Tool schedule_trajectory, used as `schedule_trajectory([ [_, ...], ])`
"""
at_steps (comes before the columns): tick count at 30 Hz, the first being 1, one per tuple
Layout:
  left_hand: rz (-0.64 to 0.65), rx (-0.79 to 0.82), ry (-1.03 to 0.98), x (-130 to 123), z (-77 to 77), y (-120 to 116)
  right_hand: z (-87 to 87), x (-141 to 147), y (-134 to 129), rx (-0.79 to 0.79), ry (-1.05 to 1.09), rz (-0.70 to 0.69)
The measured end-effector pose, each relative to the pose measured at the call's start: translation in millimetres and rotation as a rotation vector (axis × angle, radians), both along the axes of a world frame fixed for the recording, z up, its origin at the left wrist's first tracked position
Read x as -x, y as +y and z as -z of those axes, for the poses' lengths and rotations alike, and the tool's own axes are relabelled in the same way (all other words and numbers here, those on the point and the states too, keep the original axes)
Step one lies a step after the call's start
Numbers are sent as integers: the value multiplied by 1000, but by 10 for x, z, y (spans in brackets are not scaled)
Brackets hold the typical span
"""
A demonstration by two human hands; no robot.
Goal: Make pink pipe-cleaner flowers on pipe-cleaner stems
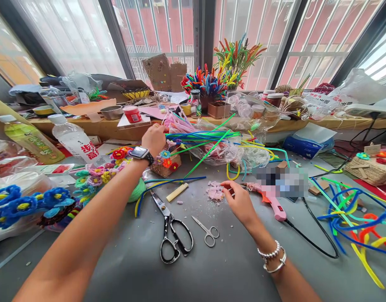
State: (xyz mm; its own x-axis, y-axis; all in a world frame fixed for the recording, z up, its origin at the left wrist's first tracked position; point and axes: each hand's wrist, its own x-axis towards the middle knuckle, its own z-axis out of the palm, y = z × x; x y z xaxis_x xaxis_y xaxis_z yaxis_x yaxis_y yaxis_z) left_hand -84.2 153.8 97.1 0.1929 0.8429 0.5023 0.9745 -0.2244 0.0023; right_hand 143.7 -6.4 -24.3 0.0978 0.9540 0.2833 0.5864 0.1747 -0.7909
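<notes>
My left hand [153,140], with a dark smartwatch [138,152] on its wrist, reaches to the left end of a bundle of green and blue pipe cleaners [205,136] and a pink bundle in clear plastic [180,121]. Its fingertips are mostly hidden, so its grip is unclear. Beside a small pile of pink crumbs [215,191], my right hand [239,200] hovers low with fingers bent and apart, seemingly holding nothing. Large black-handled scissors [171,230] and small silver scissors [206,230] lie between my arms. A pink glue gun [276,207] rests right of my right hand.
A cream glue stick [177,192] lies by the large scissors. Pipe-cleaner flowers [32,203] and bottles [71,138] crowd the left. Loose pipe cleaners [353,209] and the glue gun's black cord [318,247] spread across the right. A cluttered ledge [177,123] runs along the windows.
</notes>
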Motion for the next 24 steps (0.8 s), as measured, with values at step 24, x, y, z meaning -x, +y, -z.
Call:
schedule_trajectory([
  [24,-131,-378,-212,303,-724,-100,29,13,-1,20,-28,4],
])
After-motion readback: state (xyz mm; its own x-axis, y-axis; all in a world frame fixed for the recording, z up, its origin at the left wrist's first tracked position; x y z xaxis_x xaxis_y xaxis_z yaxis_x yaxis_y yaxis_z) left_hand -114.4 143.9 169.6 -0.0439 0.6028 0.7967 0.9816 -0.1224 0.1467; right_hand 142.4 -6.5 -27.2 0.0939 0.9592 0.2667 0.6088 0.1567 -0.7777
